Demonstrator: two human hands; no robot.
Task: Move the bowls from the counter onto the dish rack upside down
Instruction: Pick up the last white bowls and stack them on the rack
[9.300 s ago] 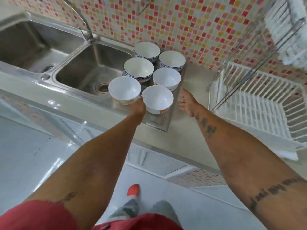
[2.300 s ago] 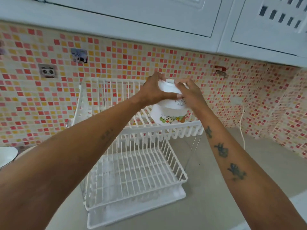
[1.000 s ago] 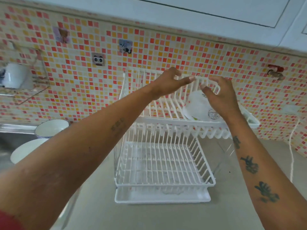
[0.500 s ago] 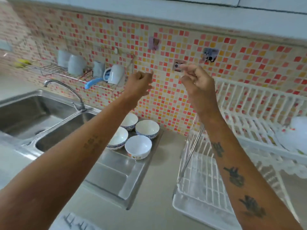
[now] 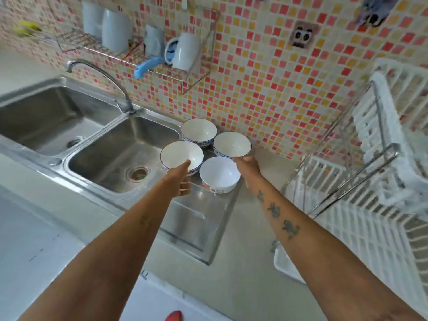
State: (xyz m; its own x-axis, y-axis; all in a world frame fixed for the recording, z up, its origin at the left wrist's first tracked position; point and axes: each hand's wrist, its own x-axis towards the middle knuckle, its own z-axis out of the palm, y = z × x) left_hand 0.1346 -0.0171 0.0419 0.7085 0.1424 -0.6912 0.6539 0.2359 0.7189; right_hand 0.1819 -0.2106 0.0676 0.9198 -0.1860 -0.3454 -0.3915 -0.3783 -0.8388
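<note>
The double stainless steel sink point(image 5: 97, 144) spreads out to the left of the left hand, both basins bare down to their round drains, with a curved chrome tap point(image 5: 104, 82) rising between them at the back. To the right of the right hand stands the white two-tier plastic dish rack point(image 5: 379, 172) on its metal frame; the parts of its tiers that show here hold no bowl, and its upper tier runs out of view at the edge. On the tiled wall beyond both hands, a wire wall shelf point(image 5: 139, 54) carries several white cups and a blue-handled brush point(image 5: 148, 66).

Four bowls sit upright, mouths up, clustered on the steel draining board just ahead of the fingertips. Three are white porcelain bowls with blue patterned outsides: one under the left hand's fingertips point(image 5: 181, 156), one straight ahead of the right hand point(image 5: 232, 144), and one farthest back against the tiles point(image 5: 199, 130). The fourth, a plain white bowl with a coloured picture band near its base point(image 5: 219, 174), lies between the two hands. All four are empty.

The left hand point(image 5: 179, 180) reaches forward, fingers loosely curled with the forefinger stretched over the nearest blue-patterned bowl's rim, gripping nothing. The right hand point(image 5: 247, 169) is extended with fingers close together, tips just under the rim of the bowl ahead; whether it touches is unclear.
</note>
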